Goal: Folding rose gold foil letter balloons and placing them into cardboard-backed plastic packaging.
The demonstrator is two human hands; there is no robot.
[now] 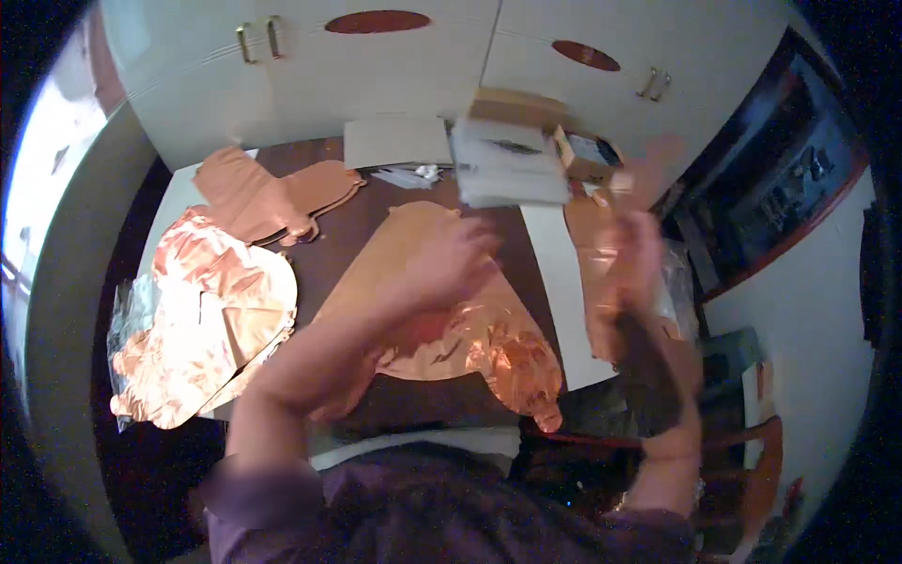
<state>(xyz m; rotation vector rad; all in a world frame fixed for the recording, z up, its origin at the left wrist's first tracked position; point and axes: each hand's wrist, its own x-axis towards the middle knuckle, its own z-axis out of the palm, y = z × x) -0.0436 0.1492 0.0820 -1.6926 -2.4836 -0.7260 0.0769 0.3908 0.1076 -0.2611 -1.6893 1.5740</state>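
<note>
While the left hand point(449, 258) rests spread on a flat copper foil balloon point(451, 329) at the middle of the dark table point(357, 244), the right hand point(634, 258) is raised beside it, blurred, its grip unreadable. More copper foil balloons point(211, 320) lie piled at the left, near white cabinets point(376, 85).

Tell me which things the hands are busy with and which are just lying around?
In use:
- left hand resting on the flat rose-gold foil balloon
- right hand, blurred, raised by a crinkly foil piece

Lying about:
- crumpled foil balloons at the left
- flat foil shape behind them
- cardboard box
- white card
</note>
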